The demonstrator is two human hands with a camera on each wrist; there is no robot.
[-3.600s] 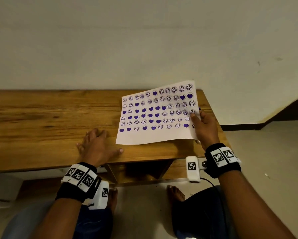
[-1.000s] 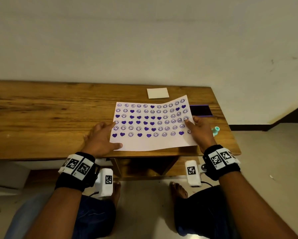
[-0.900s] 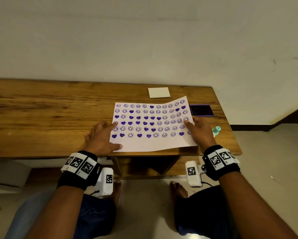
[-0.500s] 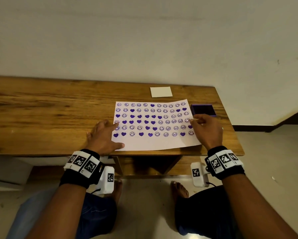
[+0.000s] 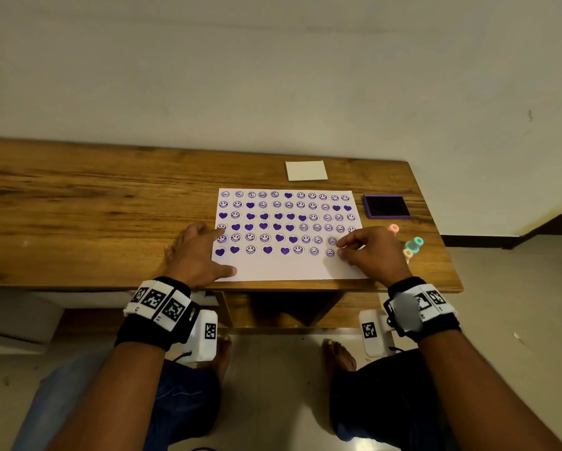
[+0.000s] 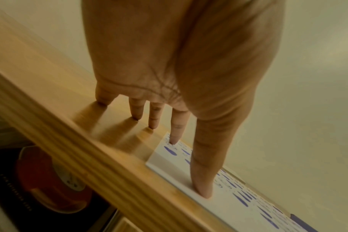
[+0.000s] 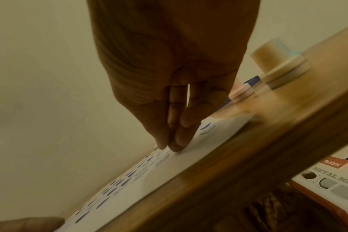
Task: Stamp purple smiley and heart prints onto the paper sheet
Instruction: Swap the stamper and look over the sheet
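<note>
The white paper sheet covered in purple smiley and heart prints [image 5: 286, 242] lies flat on the wooden counter [image 5: 94, 216], near its front edge. The left hand [image 5: 196, 255] is spread flat with straight fingers, so that grip is open: the left wrist cam shows thumb and forefinger on the sheet's corner and the other fingers on bare wood. The right hand [image 5: 370, 252] sits on the sheet's right side; the right wrist cam shows fingertips [image 7: 177, 141] bunched together touching the paper and holding nothing, which the head view doesn't show. Only the head cam catches the purple square ink pad [image 5: 387, 206], the small white card [image 5: 306, 170] and the teal round stamp [image 5: 414, 245].
</note>
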